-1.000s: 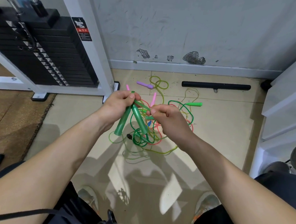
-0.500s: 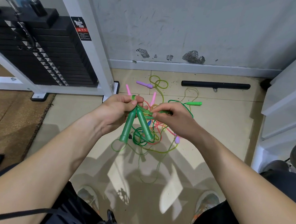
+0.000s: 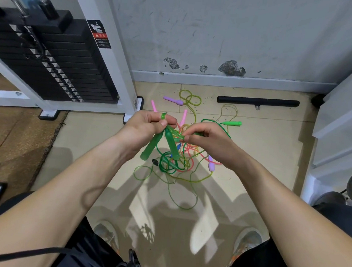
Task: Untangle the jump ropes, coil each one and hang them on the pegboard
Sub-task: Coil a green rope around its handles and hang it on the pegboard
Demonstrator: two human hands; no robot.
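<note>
Staying put: left hand [image 3: 148, 125] grips green handles [image 3: 171, 147]; right hand [image 3: 209, 141] pinches cord [image 3: 178, 136].

You have bright, even light from above and behind you. Your shadow falls forward across the floor [image 3: 263, 152], broken by hard bright patches between your feet. The jump ropes [image 3: 169, 166] at centre look sharp. The wide lens bows the machine frame [image 3: 116, 52] and stretches the bottom corners.

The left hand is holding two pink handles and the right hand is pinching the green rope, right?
No. In the head view the two handles in the left hand are green, not pink. The right hand does pinch the green rope.
</note>
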